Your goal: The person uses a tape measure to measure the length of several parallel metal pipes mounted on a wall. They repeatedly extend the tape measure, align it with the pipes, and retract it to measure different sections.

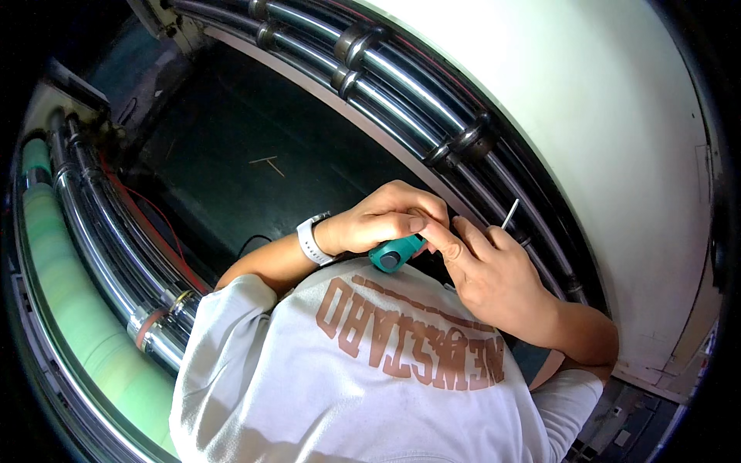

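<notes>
The head view shows a green handle with a dark, rounded end (397, 253) just under the left hand (382, 220), before the white printed shirt (347, 409). The left hand bends its fingers inward, and the right hand (498, 270) touches it with bent fingers; what each one pinches, I cannot tell. A thin white rod (511, 214) projects beside the right fingers. Beyond are shiny metal bars (401, 81).

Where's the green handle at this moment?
Near the middle of the head view: the green handle pokes out just below the left hand, above the print on the white shirt, with the right hand to its right.
</notes>
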Demonstrator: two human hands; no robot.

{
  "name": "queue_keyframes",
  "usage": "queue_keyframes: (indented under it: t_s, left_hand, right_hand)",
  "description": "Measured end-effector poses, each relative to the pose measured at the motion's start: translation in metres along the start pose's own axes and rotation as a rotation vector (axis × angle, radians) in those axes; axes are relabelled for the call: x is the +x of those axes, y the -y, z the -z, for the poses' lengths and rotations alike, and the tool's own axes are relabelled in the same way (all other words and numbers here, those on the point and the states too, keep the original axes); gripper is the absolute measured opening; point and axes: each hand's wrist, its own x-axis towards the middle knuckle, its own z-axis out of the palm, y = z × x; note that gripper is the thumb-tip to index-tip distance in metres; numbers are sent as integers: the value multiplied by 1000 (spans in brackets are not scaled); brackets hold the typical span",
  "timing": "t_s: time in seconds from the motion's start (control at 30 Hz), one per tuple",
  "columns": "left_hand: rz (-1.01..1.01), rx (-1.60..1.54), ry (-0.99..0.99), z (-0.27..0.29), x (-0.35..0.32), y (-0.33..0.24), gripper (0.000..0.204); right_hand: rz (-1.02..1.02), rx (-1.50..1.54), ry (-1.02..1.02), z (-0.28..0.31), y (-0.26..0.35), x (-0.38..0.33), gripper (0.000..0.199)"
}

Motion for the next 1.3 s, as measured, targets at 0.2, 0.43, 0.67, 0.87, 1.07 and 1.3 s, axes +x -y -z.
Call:
queue_keyframes:
  t_s: [0.2, 0.43, 0.67, 0.87, 1.07, 1.3]
  left_hand:
    - [-12, -49, 16, 1, 1, 2, 41]
    - [-27, -58, 16, 2, 0, 3, 39]
    - [-73, -70, 17, 3, 1, 7, 35]
    - [-59, -81, 12, 4, 0, 9, 34]
    - [-46, -110, -5, 5, 2, 7, 26]
    - [24, -45, -27, 8, 2, 12, 38]
  right_hand:
    - [15, -17, -10, -5, -1, 0, 16]
    - [4, 9, 6, -2, -1, 2, 16]
    - [5, 3, 33, -2, -1, 2, 17]
    - [5, 10, 15, -5, -2, 2, 16]
    - [9, 9, 15, -6, -3, 2, 16]
    - [21, -1, 19, -5, -7, 5, 16]
